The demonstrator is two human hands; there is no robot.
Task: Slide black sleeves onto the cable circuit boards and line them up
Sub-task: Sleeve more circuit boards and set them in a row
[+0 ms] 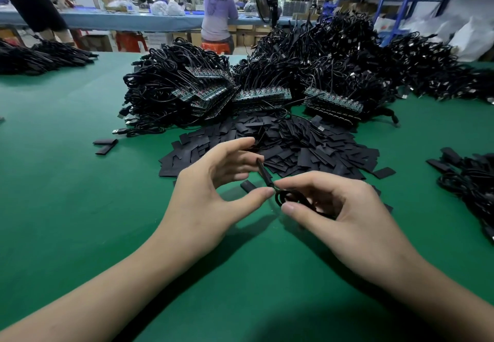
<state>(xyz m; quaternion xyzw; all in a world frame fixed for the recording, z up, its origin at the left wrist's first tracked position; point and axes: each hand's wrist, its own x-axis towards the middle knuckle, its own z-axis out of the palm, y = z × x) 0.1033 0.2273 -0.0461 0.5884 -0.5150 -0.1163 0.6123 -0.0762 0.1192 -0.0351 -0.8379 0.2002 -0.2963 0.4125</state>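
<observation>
My left hand (213, 181) pinches a black sleeve (263, 171) between thumb and fingers; the sleeve stands edge-on above the green table (80, 194). My right hand (339, 208) grips the coiled black cable (291, 200) that runs out of the sleeve's lower end. Any circuit board inside the sleeve is hidden. Just behind my hands lies a heap of loose flat black sleeves (294, 146). Beyond it sit bundles of cables with rows of bare green circuit boards (262, 95).
Big piles of black cables (347, 55) fill the back of the table. More cables with sleeves lie at the right edge (470, 181) and the far left (40, 58). Two loose sleeves (105, 145) lie on the left. People work at a bench behind.
</observation>
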